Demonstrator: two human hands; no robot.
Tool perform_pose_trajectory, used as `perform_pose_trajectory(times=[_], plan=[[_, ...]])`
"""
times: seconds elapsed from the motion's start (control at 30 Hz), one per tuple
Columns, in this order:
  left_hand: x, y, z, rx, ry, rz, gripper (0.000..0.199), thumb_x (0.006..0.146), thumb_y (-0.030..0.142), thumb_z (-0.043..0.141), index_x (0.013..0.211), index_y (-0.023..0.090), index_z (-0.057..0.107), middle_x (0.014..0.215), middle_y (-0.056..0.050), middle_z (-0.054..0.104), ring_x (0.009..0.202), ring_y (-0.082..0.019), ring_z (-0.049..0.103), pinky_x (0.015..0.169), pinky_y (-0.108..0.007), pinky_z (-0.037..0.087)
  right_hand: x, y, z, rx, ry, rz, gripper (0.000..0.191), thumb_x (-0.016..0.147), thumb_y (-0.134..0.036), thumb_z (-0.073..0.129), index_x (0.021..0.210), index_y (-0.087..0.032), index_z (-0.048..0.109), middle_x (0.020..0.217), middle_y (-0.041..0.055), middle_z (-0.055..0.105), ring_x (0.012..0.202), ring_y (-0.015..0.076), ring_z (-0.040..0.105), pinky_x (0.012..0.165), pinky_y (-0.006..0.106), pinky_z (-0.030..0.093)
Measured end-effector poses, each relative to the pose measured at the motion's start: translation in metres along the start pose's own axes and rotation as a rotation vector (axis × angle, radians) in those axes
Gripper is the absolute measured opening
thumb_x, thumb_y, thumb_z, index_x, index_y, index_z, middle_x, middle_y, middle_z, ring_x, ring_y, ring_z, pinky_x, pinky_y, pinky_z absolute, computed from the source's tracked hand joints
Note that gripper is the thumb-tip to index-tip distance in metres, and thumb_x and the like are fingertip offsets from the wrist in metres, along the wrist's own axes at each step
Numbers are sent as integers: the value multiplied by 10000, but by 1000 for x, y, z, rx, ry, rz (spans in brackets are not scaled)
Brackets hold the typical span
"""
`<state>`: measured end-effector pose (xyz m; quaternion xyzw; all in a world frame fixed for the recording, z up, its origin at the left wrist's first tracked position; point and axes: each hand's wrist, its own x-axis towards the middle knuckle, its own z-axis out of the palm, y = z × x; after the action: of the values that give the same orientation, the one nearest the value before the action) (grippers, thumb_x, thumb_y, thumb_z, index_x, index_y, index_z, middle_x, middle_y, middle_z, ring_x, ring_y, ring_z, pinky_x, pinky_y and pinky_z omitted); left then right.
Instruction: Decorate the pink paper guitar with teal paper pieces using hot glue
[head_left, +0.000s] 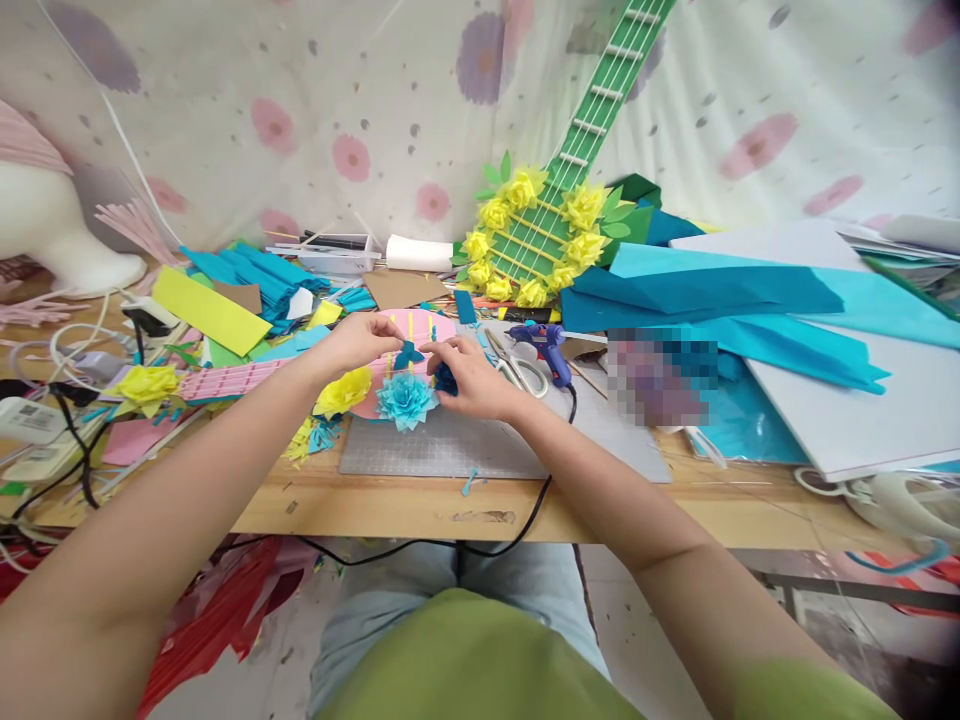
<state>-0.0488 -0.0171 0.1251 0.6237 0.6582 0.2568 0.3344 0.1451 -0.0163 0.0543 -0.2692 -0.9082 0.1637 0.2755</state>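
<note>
Your left hand pinches a small blue paper piece over the pink guitar. Your right hand curls by the dark blue flower; I can't tell if it grips. The piece looks light and bendy, so hold its edge softly.

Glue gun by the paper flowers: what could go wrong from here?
Its cord drops over the table edge near the lap; a snag could drag the glue gun. If hot, which I can't tell, its nozzle might burn the nearby right hand. Those fingers crowd the dark-blue paper and could crush it.
</note>
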Motion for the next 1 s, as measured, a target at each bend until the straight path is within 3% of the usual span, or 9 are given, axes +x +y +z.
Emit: perform_pose_trajectory(times=[0.23,0.53,0.73,1.0], plan=[[9,-4,15,-33,-20,39,183,562,201,678,701,172,564,648,8,615,628,-138,580,597,-246,431,-3,4,5,17,84,49,520,664,-86,500,1175,-186,500,888,48,644,991,239,460,945,410,341],[7,-9,39,141,8,8,124,591,141,611,662,186,519,607,29,581,574,-121,546,496,-224,341,-18,17,12,217,271,173,421,693,-132,517,1104,-224,499,833,19,621,927,218,510,874,390,405],[2,-12,53,53,-22,-42,138,578,131,599,664,192,509,631,27,613,635,-139,587,554,-235,384,-19,20,17,263,297,194,389,700,-154,527,1081,-231,496,822,13,620,933,212,524,879,386,396],[5,-11,60,107,-8,-71,100,580,123,591,598,192,520,674,9,662,718,-168,614,632,-262,417,-20,19,17,270,305,201,388,691,-150,526,1070,-232,504,847,15,617,935,208,520,889,387,399]])
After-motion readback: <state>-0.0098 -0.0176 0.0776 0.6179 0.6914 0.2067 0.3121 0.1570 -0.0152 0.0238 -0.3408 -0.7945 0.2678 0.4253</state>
